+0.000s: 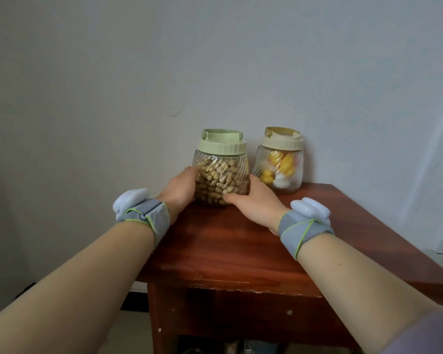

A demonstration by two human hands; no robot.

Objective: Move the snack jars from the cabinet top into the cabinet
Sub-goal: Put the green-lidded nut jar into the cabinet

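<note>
- Here the peanut jar (221, 175), ribbed clear glass with a pale green lid (222, 144) and a carry handle folded over it, stands upright on the far part of the cabinet top (230, 249), close to the wall (164, 72).
- The left hand (180, 191) cups the jar's left side; its fingers wrap behind the glass, so their spread cannot be told.
- The right hand (257, 200) presses the jar's right side, thumb laid along the near base, the other fingers hidden behind the jar.
- Just to the right stands a second jar (279, 167), beige-lidded, holding yellow and white pieces, apart from both hands.
- Each wrist wears a grey band (149, 217) with a white device on it.
- The reddish wooden cabinet shows an open space below its near edge.
</note>
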